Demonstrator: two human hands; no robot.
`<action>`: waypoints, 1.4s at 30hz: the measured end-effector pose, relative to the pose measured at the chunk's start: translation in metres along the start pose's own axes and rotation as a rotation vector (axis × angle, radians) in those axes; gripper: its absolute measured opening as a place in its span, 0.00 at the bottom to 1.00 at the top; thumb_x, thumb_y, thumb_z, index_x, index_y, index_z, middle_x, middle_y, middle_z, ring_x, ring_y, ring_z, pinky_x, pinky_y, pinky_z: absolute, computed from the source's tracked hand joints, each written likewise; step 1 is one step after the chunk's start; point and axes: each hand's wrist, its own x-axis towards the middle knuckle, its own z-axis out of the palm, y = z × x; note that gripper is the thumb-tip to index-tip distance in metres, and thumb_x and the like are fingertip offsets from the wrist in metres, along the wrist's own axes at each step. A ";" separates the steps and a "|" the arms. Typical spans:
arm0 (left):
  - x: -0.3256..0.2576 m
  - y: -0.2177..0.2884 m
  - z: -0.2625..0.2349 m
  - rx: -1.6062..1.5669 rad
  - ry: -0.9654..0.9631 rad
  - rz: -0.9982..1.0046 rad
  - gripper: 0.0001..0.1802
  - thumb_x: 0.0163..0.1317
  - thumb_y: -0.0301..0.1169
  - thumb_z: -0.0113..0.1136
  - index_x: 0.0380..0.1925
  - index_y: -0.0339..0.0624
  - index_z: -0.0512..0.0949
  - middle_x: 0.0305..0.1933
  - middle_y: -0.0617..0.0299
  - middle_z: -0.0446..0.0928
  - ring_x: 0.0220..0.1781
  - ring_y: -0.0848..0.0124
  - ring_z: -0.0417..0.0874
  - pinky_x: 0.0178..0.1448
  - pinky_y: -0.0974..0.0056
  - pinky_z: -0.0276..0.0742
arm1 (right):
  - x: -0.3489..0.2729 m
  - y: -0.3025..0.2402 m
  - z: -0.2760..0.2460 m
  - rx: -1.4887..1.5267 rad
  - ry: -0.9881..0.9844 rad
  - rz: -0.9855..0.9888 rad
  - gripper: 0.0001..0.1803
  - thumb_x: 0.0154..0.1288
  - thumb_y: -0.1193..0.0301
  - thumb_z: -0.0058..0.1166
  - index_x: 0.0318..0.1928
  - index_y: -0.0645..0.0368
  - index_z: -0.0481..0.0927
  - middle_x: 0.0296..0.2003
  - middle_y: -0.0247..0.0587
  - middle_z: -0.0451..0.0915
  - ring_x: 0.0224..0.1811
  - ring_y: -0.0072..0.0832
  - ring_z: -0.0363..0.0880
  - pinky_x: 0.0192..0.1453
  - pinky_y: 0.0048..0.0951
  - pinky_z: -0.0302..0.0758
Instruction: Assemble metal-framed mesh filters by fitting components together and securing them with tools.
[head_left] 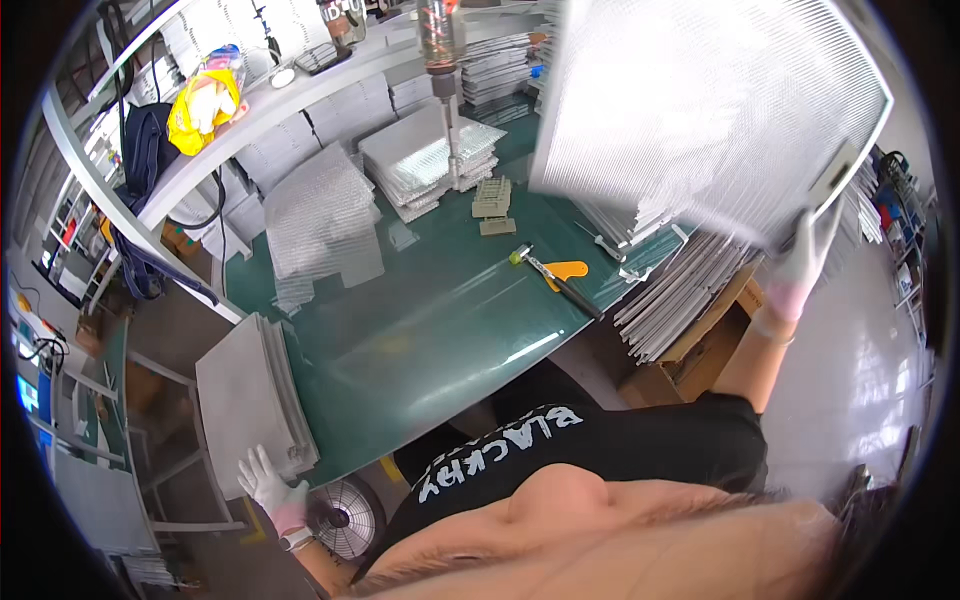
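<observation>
Gloved right hand (803, 262) grips a large white ribbed plastic panel (700, 110) raised overhead; gloved left hand (268, 485) rests open against a grey sheet stack (245, 395).

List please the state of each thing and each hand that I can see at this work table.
right hand: gloved, raised, fingers gripping the ribbed panel's corner
ribbed panel: lifted off the table, tilted, blurred
left hand: gloved, resting on the grey stack's near edge
grey stack: lying flat, overhanging the table's left end
green table: glossy, bare in the middle
orange-handled tool: lying flat, untouched
floor fan: under the table; running or not, unclear
</observation>
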 end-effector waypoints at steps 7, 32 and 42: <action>0.029 -0.064 0.055 -0.145 -0.202 0.107 0.38 0.49 0.28 0.65 0.65 0.46 0.67 0.69 0.52 0.66 0.72 0.53 0.64 0.77 0.45 0.51 | 0.182 0.048 0.005 -0.227 -0.197 -0.232 0.21 0.73 0.75 0.47 0.65 0.64 0.70 0.60 0.38 0.73 0.59 0.23 0.75 0.62 0.23 0.74; -0.017 0.295 0.080 -0.560 -0.309 0.763 0.34 0.63 0.43 0.58 0.64 0.36 0.63 0.70 0.42 0.62 0.74 0.45 0.58 0.77 0.47 0.51 | -0.248 0.103 0.207 -0.001 -1.505 -0.162 0.15 0.63 0.66 0.55 0.46 0.60 0.82 0.37 0.50 0.82 0.41 0.46 0.81 0.46 0.40 0.78; 0.029 0.202 0.099 -0.329 -0.193 0.178 0.38 0.60 0.48 0.60 0.66 0.40 0.66 0.71 0.49 0.64 0.75 0.49 0.57 0.78 0.45 0.46 | -0.359 0.189 0.435 0.311 -1.250 0.721 0.27 0.61 0.66 0.62 0.57 0.66 0.73 0.44 0.48 0.81 0.48 0.33 0.80 0.52 0.34 0.78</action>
